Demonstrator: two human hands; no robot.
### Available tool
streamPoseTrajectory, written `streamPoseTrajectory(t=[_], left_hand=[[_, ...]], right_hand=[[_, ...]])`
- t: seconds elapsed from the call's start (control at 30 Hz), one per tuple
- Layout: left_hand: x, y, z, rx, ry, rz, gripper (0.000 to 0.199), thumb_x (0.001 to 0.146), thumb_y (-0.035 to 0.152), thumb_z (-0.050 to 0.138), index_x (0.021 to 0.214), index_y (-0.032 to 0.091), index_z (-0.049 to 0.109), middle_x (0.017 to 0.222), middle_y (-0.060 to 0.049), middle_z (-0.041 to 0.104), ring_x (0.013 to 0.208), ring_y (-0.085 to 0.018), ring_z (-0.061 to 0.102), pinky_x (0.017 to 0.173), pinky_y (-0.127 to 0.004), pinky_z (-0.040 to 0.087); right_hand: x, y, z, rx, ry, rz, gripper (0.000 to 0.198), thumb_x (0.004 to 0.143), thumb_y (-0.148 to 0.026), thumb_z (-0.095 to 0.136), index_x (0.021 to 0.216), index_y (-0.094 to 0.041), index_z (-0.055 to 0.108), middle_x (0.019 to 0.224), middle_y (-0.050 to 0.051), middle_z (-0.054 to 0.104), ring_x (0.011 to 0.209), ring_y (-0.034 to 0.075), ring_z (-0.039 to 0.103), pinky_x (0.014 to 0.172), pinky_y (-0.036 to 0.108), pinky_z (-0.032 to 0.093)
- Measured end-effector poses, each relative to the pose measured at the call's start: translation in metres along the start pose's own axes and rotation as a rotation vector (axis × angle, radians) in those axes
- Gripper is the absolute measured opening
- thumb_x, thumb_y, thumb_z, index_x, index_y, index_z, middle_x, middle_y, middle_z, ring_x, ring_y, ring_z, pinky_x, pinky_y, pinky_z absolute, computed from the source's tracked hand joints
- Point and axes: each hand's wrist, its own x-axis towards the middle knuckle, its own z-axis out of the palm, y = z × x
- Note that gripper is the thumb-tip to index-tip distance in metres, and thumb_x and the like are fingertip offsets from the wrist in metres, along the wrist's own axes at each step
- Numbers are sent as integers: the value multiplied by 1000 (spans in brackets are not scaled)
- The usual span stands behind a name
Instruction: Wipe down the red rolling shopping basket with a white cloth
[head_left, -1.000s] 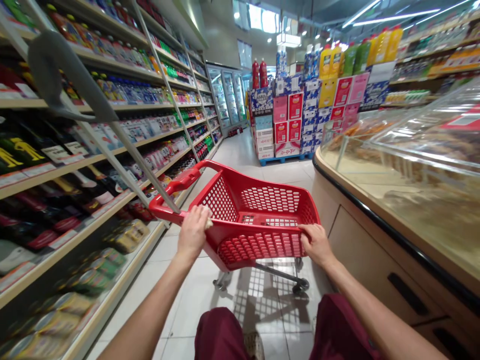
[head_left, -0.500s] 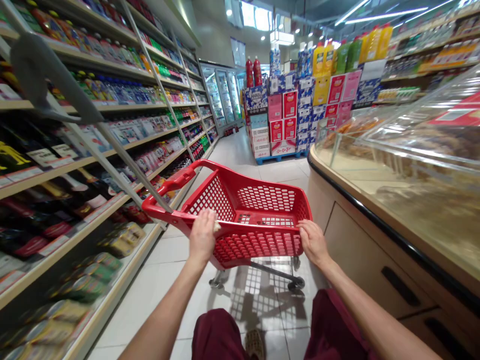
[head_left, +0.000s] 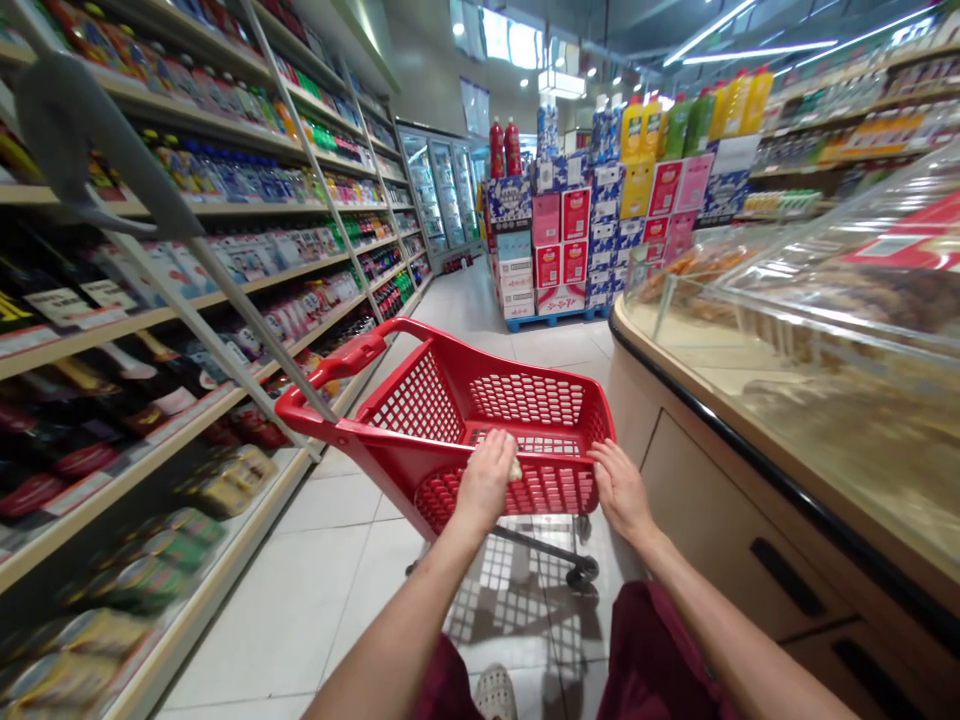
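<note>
A red plastic shopping cart stands in front of me with its handle to the left; its basket has hole-patterned walls and nothing lies in it. My left hand is closed on a small whitish cloth and presses it against the near top rim. Only a bit of the cloth shows beside the fingers. At the right end of the same rim, my right hand grips the basket's corner with its fingers bent over the edge.
Shelves of bottles and cans line the left side. A glass-topped counter with food stands close on the right. Stacked drink boxes sit on a blue pallet ahead, with fridges behind. A grey metal frame crosses the upper left.
My left hand has slid right along the near rim with the cloth, closer to my right hand. My right hand stays at the corner. The view has shifted slightly.
</note>
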Motion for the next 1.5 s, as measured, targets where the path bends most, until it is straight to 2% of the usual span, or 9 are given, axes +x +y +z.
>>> streamPoseTrajectory(t=[0.1, 0.23, 0.47, 0.67, 0.87, 0.97, 1.1, 1.33, 1.5], left_hand=[[-2, -12, -4, -15, -5, 56, 44, 78, 5, 33, 120, 13, 43, 127, -11, 46, 123, -20, 33, 100, -39, 34], [-11, -44, -10, 55, 133, -216, 48, 74, 2, 31, 120, 10, 43, 128, -14, 44, 124, -21, 30, 101, -43, 32], [10, 21, 12, -51, -17, 83, 44, 78, 5, 33, 120, 11, 42, 127, -13, 45, 122, -20, 34, 99, -38, 35], [-12, -45, -12, 45, 97, -178, 43, 77, 3, 29, 117, 6, 45, 126, -18, 45, 124, -22, 31, 100, -42, 32], [12, 29, 14, -73, -5, 63, 45, 77, 5, 33, 121, 10, 41, 128, -15, 44, 125, -21, 29, 99, -39, 35], [9, 16, 7, -60, -25, 125, 45, 77, 4, 33, 122, 11, 41, 128, -13, 44, 124, -20, 29, 101, -38, 33], [-4, -25, -6, 42, 93, -171, 42, 77, 3, 31, 116, 6, 45, 126, -17, 45, 123, -22, 31, 101, -40, 32], [18, 41, 16, -78, 16, 122, 44, 78, 5, 34, 121, 10, 41, 127, -12, 46, 122, -21, 33, 98, -37, 36], [21, 42, 17, -81, 63, 11, 41, 79, 6, 32, 119, 8, 43, 125, -17, 47, 123, -21, 33, 98, -41, 36]], right_hand=[[-1, 3, -5, -23, -45, -17, 32, 85, -26, 32, 100, -17, 59, 106, 8, 61, 111, 23, 46, 90, 45, 38], [-1, 2, -6, 25, -28, -19, 33, 85, -27, 33, 100, -17, 60, 102, 8, 62, 110, 23, 46, 90, 44, 40], [-2, 4, -8, -11, -63, -35, 35, 85, -26, 32, 105, -15, 58, 106, 9, 61, 111, 23, 46, 91, 44, 41], [-4, 4, -7, -4, -40, -34, 35, 85, -26, 32, 106, -14, 58, 107, 10, 60, 112, 22, 45, 92, 43, 40], [-4, 3, -6, -27, -54, -34, 36, 85, -26, 31, 107, -14, 57, 108, 10, 60, 112, 22, 45, 92, 43, 40], [-4, 7, -10, -62, -89, -51, 35, 84, -25, 32, 105, -15, 58, 107, 8, 61, 110, 22, 47, 92, 44, 40], [-4, 6, -9, -20, -39, -59, 36, 84, -26, 32, 103, -13, 59, 105, 10, 61, 110, 22, 47, 93, 43, 40], [-3, 9, -10, 27, -77, -69, 36, 85, -27, 32, 105, -14, 59, 106, 9, 61, 110, 21, 47, 95, 43, 39], [-3, 6, -16, 123, -64, 26, 40, 86, -29, 28, 117, -15, 50, 110, 9, 58, 113, 20, 45, 97, 41, 37]])
